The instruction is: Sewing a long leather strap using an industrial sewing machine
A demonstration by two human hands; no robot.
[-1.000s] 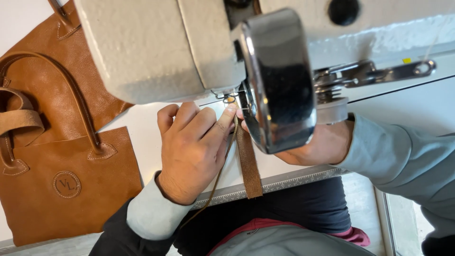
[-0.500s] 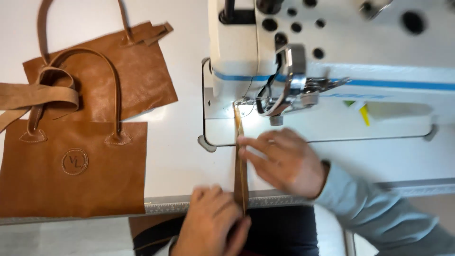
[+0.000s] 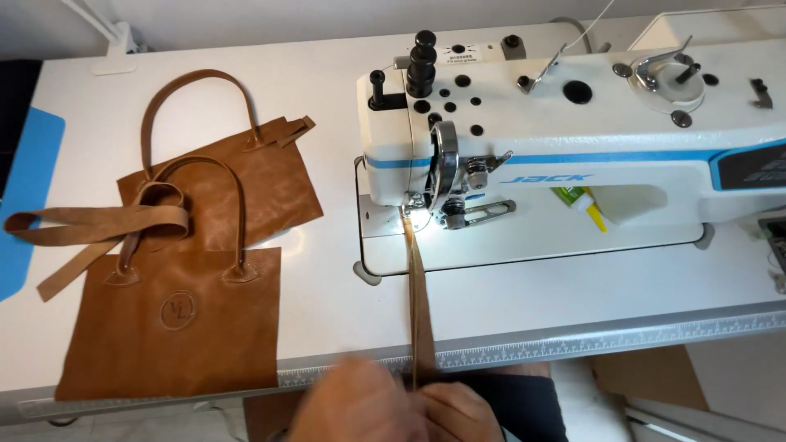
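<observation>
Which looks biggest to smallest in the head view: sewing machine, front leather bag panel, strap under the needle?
1. sewing machine
2. front leather bag panel
3. strap, a narrow strip, clearly the smallest

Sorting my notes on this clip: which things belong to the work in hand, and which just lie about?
In use: leather strap, sewing machine, left hand, right hand.
Lying about: two brown leather bag panels, loose straps, blue mat.
</observation>
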